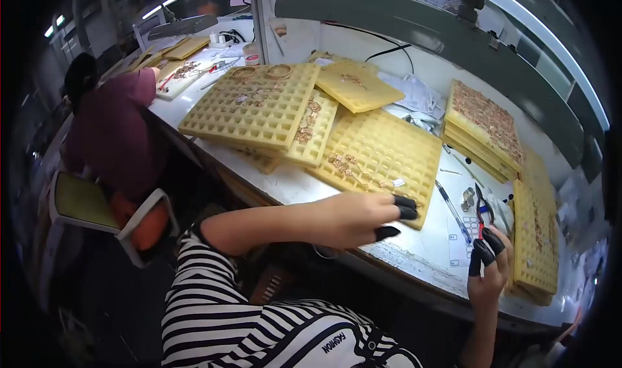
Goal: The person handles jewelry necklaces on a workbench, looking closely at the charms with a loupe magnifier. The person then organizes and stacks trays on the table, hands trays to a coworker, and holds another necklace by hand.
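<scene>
Black covers sit on several fingertips of both my hands. My left hand [366, 218] hangs over the near corner of a yellow gridded tray [402, 149], thumb and fingers apart, with nothing visible between them. Small rose-gold pieces [343, 164] and a white bit [398, 182] lie on that tray, close to the hand. At the right, the curled fingers of my right hand [492, 267] close at the red handle of the dark pliers [481, 206]; the fingers partly hide the handle. A blue pen [453, 211] lies between the tray and the pliers.
More yellow trays with pieces stand at the left [253, 105], back [356, 86] and right [538, 229]. A tall stack [483, 125] is at the back right. A grey lamp bar [414, 31] spans above. A seated person [116, 128] works at the far left.
</scene>
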The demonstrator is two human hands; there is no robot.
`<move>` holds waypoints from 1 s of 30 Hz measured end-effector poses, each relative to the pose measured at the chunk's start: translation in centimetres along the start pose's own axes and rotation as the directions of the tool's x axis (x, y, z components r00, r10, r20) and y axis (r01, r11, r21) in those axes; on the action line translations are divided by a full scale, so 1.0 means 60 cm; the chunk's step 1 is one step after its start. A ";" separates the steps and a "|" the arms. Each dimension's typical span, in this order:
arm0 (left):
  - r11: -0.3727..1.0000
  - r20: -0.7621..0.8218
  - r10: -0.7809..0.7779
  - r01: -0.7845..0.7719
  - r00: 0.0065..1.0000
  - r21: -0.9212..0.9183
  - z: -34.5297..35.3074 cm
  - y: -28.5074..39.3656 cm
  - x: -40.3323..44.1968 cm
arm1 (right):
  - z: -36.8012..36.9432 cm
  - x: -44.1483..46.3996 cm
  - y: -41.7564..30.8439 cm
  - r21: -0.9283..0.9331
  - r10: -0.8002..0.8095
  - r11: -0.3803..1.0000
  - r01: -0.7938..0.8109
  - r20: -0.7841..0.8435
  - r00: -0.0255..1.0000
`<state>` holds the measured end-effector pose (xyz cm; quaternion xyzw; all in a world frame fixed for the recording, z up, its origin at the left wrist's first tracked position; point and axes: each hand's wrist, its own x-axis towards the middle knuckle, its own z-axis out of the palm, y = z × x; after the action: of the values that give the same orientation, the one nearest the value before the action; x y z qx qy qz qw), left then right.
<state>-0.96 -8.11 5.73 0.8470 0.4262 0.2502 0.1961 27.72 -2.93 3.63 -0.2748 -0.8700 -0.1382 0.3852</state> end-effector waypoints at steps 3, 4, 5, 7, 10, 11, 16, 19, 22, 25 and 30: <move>0.962 -0.324 -0.187 0.239 0.927 0.131 -0.057 -0.055 -0.093 | 0.037 0.042 -0.006 0.085 -0.009 0.996 0.009 0.000 1.000; 0.935 -0.445 -0.162 0.281 0.881 0.217 -0.085 -0.064 -0.128 | 0.048 0.060 -0.010 0.189 -0.009 0.982 0.003 0.029 1.000; 0.928 -0.653 -0.158 0.338 0.740 0.158 -0.103 -0.066 -0.144 | 0.059 0.076 -0.016 0.293 -0.012 0.956 -0.006 0.060 0.998; 0.798 -0.801 -0.021 0.493 0.599 0.347 -0.156 -0.102 -0.204 | 0.086 0.108 -0.029 0.456 0.019 0.886 -0.082 0.140 0.990; 0.804 -0.861 -0.367 0.585 0.351 -0.104 -0.234 -0.176 -0.316 | 0.130 0.169 -0.060 0.621 -0.017 0.767 -0.160 0.269 0.963; 0.707 -0.850 -0.428 0.699 0.307 -0.104 -0.255 -0.178 -0.329 | 0.149 0.188 -0.068 0.663 -0.053 0.729 -0.169 0.301 0.952; 0.679 -0.736 -0.585 0.702 0.341 -0.215 -0.305 -0.246 -0.385 | 0.250 0.263 -0.121 0.755 -0.100 0.575 -0.316 0.448 0.888; 0.683 -0.676 -0.653 0.650 0.341 -0.332 -0.302 -0.237 -0.378 | 0.284 0.288 -0.130 0.691 -0.069 0.620 -0.371 0.519 0.852; 0.715 -0.717 -0.613 0.619 0.332 -0.325 -0.293 -0.243 -0.382 | 0.287 0.303 -0.124 0.637 0.033 0.568 -0.521 0.615 0.788; 0.759 -0.765 -0.552 0.579 0.332 -0.297 -0.287 -0.244 -0.384 | 0.311 0.297 -0.089 0.636 0.101 0.481 -0.603 0.643 0.759; 0.752 -0.819 -0.510 0.599 0.263 -0.275 -0.277 -0.243 -0.380 | 0.283 0.283 -0.050 0.630 0.148 0.407 -0.661 0.669 0.729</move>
<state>-31.55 -16.66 5.20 0.4078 0.7427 0.5311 -0.0068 6.53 8.63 4.90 -0.2911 -0.7913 0.4802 0.2419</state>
